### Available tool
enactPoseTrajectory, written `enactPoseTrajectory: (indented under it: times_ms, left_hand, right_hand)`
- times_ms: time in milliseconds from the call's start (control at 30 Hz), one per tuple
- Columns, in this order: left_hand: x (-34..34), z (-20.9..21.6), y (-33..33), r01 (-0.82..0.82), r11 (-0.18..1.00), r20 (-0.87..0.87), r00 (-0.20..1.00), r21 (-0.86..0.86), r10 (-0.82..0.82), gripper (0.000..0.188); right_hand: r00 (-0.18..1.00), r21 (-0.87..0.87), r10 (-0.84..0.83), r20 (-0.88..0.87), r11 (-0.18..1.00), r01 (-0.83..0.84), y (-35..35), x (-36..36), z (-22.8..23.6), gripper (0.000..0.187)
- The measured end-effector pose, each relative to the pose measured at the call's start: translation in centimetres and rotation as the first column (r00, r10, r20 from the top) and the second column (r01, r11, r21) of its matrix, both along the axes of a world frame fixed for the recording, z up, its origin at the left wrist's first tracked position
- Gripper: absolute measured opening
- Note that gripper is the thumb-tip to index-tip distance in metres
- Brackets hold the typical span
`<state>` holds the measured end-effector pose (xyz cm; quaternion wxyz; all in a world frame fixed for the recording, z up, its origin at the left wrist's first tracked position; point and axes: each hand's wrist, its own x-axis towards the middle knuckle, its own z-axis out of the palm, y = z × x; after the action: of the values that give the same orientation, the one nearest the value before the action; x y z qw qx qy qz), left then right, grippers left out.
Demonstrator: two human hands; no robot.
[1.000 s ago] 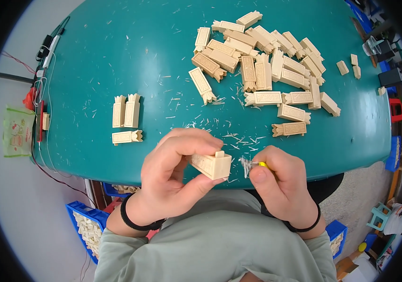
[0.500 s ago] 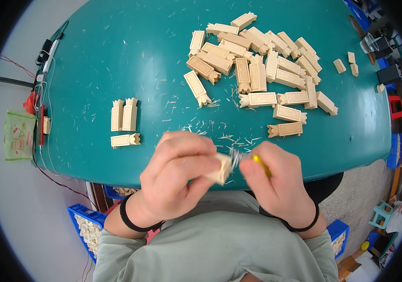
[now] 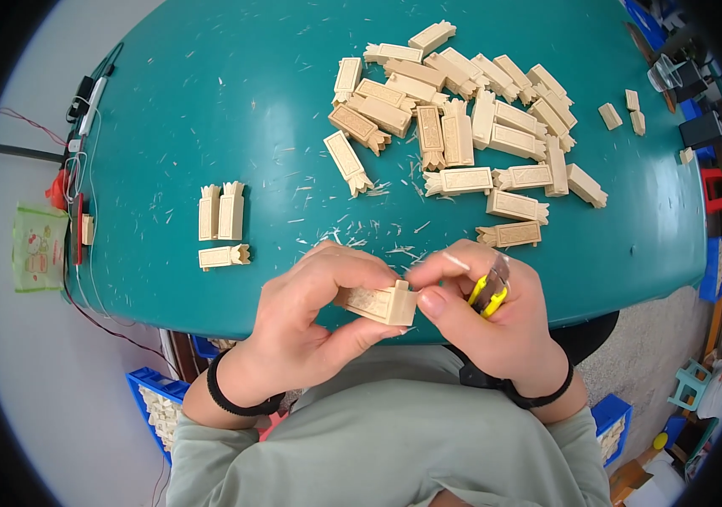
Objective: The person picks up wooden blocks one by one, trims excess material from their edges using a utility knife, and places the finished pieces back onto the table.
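Observation:
Close to the table's near edge, my left hand (image 3: pixel 302 308) grips a carved pale wooden block (image 3: pixel 382 304) between thumb and fingers. A small peg sticks up at the block's right end. My right hand (image 3: pixel 496 317) is closed on a yellow utility knife (image 3: pixel 487 294), held across the palm, with part of it hidden by the fingers. Its thumb and forefinger tip are at the block's right end; whether they touch it I cannot tell. Thin wood shavings (image 3: pixel 403 251) lie on the table just beyond both hands.
Many carved wooden blocks (image 3: pixel 458 135) with notched ends lie piled on the green table (image 3: pixel 268 110). Three more blocks (image 3: pixel 230 211) stand apart at left, small wooden pieces (image 3: pixel 610 117) at far right. A power strip (image 3: pixel 90 106) runs along the left edge; a blue crate (image 3: pixel 158 384) stands below.
The block has turned so its long carved side and peg show. My right hand has come closer to it, and the knife has swung back into the palm.

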<state>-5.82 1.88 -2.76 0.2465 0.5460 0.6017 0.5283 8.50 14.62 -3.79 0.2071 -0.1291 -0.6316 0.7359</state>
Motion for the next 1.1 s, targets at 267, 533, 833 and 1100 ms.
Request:
enactPoseTrajectory:
  times_ms: [267, 533, 833, 1100]
  left_hand:
    - [-1.3, 0.3, 0.9, -0.329, 0.904, -0.378, 0.901, -0.274, 0.213, 0.030]
    - [-4.5, 0.9, 2.6, -0.434, 0.892, -0.936, 0.350, -0.127, 0.037, 0.037]
    - [-4.2, 1.4, 4.3, -0.218, 0.955, -0.775, 0.632, -0.203, -0.020, 0.031]
    - [0.6, 3.0, 2.2, 0.075, 0.983, 0.562, 0.827, -0.165, 0.031, 0.039]
  right_hand:
    - [0.956, 0.034, -0.007, 0.293, 0.999, -0.002, 1.0, 0.5, 0.1, 0.009]
    - [0.976, -0.073, -0.009, 0.218, 0.997, 0.026, 1.4, 0.8, 0.0, 0.013]
    - [0.978, -0.104, 0.012, 0.209, 0.995, 0.010, 1.6, 1.9, 0.0, 0.011]
    - [0.997, -0.083, -0.026, 0.075, 0.996, 0.032, 0.3, 1.9, -0.1, 0.023]
